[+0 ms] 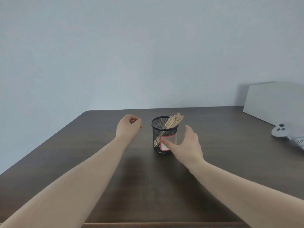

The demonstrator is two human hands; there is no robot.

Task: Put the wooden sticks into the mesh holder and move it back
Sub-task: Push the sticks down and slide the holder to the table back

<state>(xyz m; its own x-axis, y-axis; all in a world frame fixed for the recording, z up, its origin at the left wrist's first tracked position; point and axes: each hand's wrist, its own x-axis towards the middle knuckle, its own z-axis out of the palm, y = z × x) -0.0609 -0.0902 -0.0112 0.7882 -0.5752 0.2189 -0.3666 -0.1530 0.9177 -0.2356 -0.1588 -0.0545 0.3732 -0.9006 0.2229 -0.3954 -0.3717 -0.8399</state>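
The right hand [185,145] is open, with the fingers spread and the thumb [166,144] stretched toward the left. It is at the right side of the mesh holder [162,137], very close to it. The thumb lies across the white label with the red border [165,145] on the front of the holder. I cannot tell if the thumb really touches it or is only in front of it. The fingers point up and away from the person, beside the right wall of the holder, and they do not close around anything yet.

The left hand [129,126] is loosely curled, almost a soft fist, and it holds nothing. It is to the left of the holder with a clear gap of bare table [82,145] between them. So the right hand is the nearer one.

The holder stands upright near the middle of the dark table, between the two hands. The wooden sticks [173,121] are already inside it as one bundle. They lean to the right, and their tops rise above the right part of the rim, toward the right hand.

In my judgement the filling is done and only the moving back is left. The holder lies to the left of the right palm, so the hand must close leftward around the wall, below the leaning sticks.

At the far right edge lie a grey controller [280,131] and a white board [276,102], well apart from the holder.
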